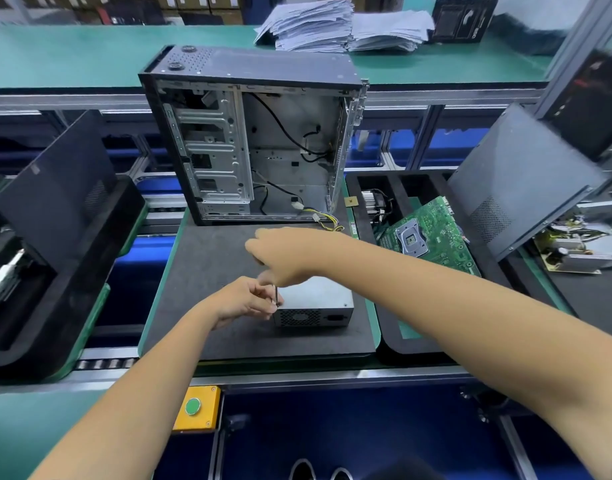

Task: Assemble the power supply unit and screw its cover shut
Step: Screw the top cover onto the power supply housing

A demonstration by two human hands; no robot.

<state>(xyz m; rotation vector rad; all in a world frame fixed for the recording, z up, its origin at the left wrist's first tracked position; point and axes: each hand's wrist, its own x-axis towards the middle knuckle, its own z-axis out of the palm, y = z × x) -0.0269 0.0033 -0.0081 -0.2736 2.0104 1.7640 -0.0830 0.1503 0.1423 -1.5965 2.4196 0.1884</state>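
A grey metal power supply unit [315, 304] lies on the black mat [207, 258], its vented fan face toward me. My right hand [284, 254] hovers over its left top corner, fingers curled round a screwdriver whose thin shaft [276, 295] points down at that corner. My left hand [244, 301] is at the unit's left edge, fingertips pinching the shaft near its tip. The screwdriver handle is hidden inside my right fist.
An open computer case [252, 140] stands upright at the back of the mat, cables trailing out. A green motherboard [429, 233] and cooler sit in a black tray on the right. Dark side panels lean left and right. A yellow box with a green button [193, 407] sits at the near edge.
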